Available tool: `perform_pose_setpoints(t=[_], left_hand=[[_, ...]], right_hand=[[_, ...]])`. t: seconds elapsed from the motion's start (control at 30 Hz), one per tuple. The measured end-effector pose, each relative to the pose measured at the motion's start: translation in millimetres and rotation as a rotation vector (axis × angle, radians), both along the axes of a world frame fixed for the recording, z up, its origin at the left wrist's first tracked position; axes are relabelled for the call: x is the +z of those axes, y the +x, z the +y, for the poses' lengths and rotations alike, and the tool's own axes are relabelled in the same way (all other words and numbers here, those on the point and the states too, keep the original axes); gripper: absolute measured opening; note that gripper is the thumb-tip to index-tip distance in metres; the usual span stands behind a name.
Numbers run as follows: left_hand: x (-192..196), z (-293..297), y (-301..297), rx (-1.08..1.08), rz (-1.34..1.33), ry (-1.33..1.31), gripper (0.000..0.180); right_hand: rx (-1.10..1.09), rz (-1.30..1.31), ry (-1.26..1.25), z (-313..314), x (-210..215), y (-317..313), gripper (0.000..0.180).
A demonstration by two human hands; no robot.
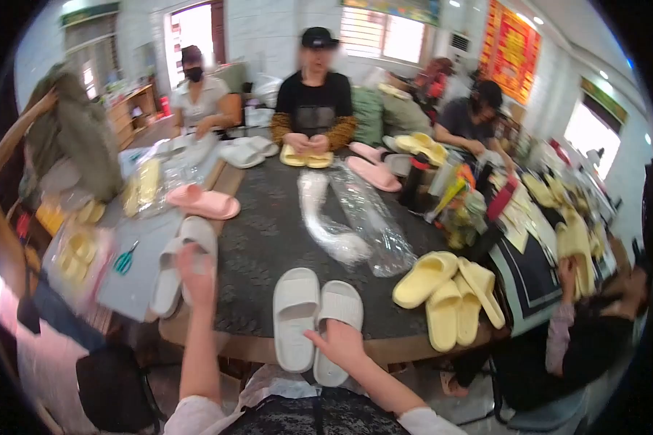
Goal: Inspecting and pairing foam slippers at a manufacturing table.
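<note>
A pair of light grey slippers lies at the table's front edge, toes pointing away: the left slipper [295,319] and the right slipper [340,303]. My right hand [343,344] is at the right one, its fingers tucked in under the strap and hidden, its thumb stretched toward the left one. Farther left, my left hand [196,270] reaches over a second light grey pair [168,279]; motion smears its fingers, so its grip cannot be made out. A pink slipper pair [203,202] lies just beyond that.
Yellow slippers [442,312] lie right of my pair. Clear plastic sleeves [370,225] rest mid-table. Teal scissors [125,259] lie on the left table. A dark bottle [413,181] stands at the right. A person [314,109] across the table handles yellow slippers; several others sit around.
</note>
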State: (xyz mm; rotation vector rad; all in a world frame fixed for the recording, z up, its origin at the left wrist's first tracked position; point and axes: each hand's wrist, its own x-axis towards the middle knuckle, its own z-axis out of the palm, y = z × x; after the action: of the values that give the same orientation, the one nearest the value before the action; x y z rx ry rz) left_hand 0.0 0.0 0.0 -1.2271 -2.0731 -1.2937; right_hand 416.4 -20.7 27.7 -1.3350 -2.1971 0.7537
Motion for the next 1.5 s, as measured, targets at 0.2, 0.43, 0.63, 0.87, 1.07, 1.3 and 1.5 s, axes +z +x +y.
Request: perform_pose_setpoints(t=[0.2,0.43,0.63,0.87,1.07,1.3,1.5], left_hand=[[3.5,47.8,-20.5,-0.258,-0.470,-0.232,0.082],[-2.2,55.9,-49.3,-0.290,-0.512,-0.567,0.062],[18.4,30.3,23.4,-0.144,-0.157,-0.574,0.065],[31.9,9.2,137.5,-0.458,-0.327,-0.693,0.077],[38.7,-13.6,234.2,-0.634,-0.270,-0.686,0.084],[29.4,-12.7,255.1,-0.641,-0.235,-0.643,0.087],[12.8,-17.3,251.8,-0.622,-0.276,-0.543,0.085]], right_hand=[[-0.202,-0.217,0.184,32.1,-17.8,-17.8,0.046],[-0.265,-0.110,0.158,10.8,16.8,29.5,0.041],[-0.653,-0.115,0.424,33.4,65.0,150.2,0.042],[-0.938,-0.243,0.316,92.4,86.2,264.9,0.042],[-0.902,-0.169,0.203,96.7,53.1,271.0,0.054],[-0.762,-0.200,0.572,49.3,65.5,160.5,0.052],[-0.064,0.070,0.390,57.2,52.7,56.1,0.031]])
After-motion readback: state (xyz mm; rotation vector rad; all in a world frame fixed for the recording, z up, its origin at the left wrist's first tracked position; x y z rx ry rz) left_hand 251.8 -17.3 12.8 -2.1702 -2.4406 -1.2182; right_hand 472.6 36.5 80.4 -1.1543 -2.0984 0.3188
